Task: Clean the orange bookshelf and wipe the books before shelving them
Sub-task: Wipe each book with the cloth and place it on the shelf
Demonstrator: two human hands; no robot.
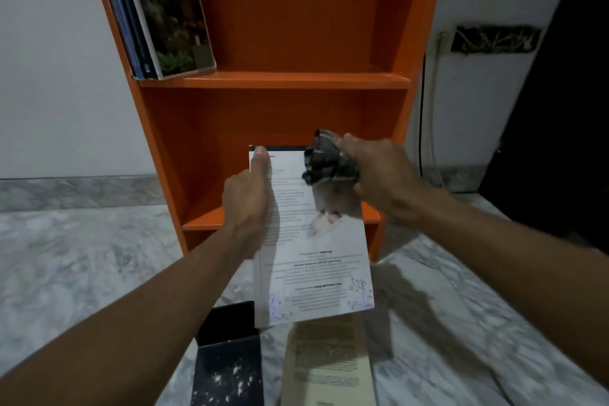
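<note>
An orange bookshelf (pixel 296 81) stands on the floor in front of me. My left hand (pixel 247 198) grips the left edge of a white book (pixel 316 267), thumb stretched along its cover, and holds it up before the lower shelf. My right hand (pixel 379 175) clutches a bunched dark checked cloth (pixel 324 160) that presses on the book's upper right part. Several books (pixel 158 10) lean at the left end of the upper shelf.
Two more books lie on the marble floor below my hands: a black one (pixel 227 359) with white specks and a beige one (pixel 329 362) with printed text. A white wall stands behind the shelf. A dark cable (pixel 421 115) hangs at the right.
</note>
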